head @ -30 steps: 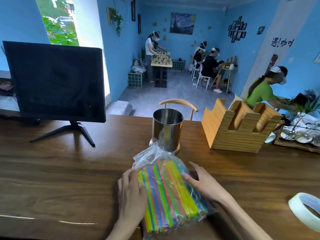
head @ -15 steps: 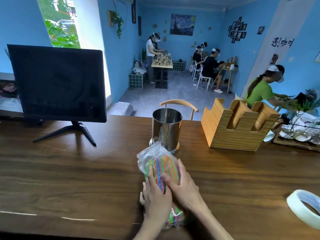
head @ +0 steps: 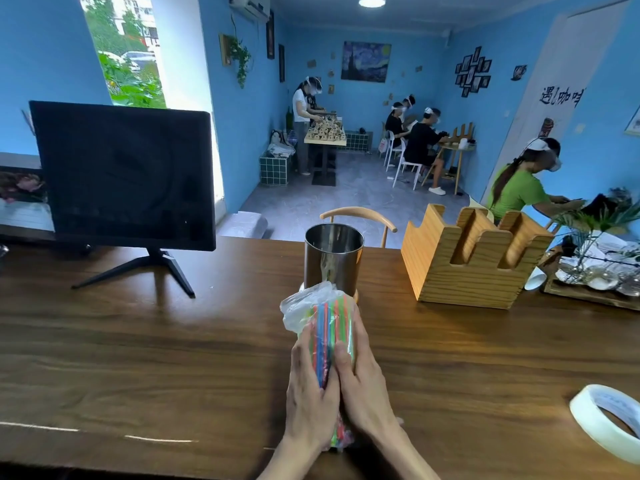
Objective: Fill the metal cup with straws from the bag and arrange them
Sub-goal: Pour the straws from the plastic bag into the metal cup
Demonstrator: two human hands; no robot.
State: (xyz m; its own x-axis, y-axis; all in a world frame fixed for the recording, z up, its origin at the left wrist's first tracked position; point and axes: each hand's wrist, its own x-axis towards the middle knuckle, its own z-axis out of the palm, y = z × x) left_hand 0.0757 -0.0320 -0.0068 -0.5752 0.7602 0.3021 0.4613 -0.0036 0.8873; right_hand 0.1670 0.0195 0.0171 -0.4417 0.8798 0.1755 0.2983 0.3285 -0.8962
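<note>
The bag of coloured straws [head: 329, 327] lies on the counter [head: 138, 358] just before the seemingly empty metal cup [head: 333, 259]. Left hand [head: 311, 382] and right hand [head: 363, 379] clasp it, fingers curled round. Gathering step; next, open its mouth.

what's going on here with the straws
A person grips a clear bag of coloured straws with both hands, left hand and right hand wrapped round it on the wooden table. The metal cup stands just beyond the bag; no straws show above its rim.
</note>
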